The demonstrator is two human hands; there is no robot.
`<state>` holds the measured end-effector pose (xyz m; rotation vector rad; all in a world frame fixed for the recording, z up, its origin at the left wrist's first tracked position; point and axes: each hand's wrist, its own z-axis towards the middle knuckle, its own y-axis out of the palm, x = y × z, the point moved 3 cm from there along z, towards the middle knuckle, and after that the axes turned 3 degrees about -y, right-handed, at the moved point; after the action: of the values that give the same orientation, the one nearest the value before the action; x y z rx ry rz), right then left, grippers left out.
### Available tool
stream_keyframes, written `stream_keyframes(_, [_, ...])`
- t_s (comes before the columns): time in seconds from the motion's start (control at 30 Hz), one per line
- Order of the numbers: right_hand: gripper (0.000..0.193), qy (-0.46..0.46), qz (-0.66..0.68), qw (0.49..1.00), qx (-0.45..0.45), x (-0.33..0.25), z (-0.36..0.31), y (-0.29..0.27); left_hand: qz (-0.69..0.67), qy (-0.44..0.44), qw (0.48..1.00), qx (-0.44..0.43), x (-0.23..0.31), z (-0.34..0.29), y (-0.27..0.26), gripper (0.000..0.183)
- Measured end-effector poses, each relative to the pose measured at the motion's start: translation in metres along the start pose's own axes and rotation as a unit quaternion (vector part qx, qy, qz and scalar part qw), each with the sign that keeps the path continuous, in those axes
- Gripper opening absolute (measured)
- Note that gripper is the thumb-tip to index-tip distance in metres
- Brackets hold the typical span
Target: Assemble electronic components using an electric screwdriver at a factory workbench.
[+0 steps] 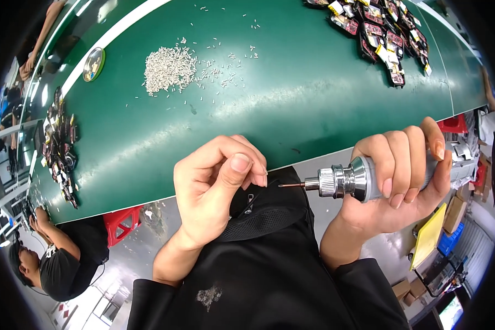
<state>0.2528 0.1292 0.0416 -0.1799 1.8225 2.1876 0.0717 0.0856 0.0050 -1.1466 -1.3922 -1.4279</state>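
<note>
My right hand [404, 170] is wrapped round a silver electric screwdriver [335, 181], held level. Its thin bit points left toward my left hand [212, 181]. The left fingers are curled in, with thumb and forefinger drawn together just left of the bit tip. Whatever may be between those fingers is hidden. Both hands are raised in front of the near table edge, above a black mesh pouch with a zip [264, 217] at my lap. On the green table [291, 104] lies a pile of tiny pale rod-shaped pieces [169, 70], with several strewn to its right.
Dark casings with circuit boards and yellow-white parts [374, 33] cluster at the far right. More such units [59, 146] line the left side, near a small round dish [93, 64]. Beyond a red stool [121, 224], a co-worker [66, 264] sits at the left.
</note>
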Motion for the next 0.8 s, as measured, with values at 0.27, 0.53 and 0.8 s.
stream_keyframes(0.27, [0.012, -0.024, -0.021, 0.999, -0.006, 0.002, -0.001, -0.001, -0.094, -0.048, 0.994, -0.031, -0.013, -0.01, 0.021, 0.026])
stream_keyframes(0.53, [0.012, -0.004, -0.052, 0.998, -0.039, -0.004, 0.002, -0.004, 0.107, 0.023, 0.994, -0.033, 0.0, -0.002, 0.024, 0.014])
stream_keyframes(0.8, [0.018, -0.018, -0.055, 0.998, -0.032, -0.022, 0.0, -0.021, 0.207, 0.051, 0.975, -0.069, 0.003, 0.011, 0.041, 0.007])
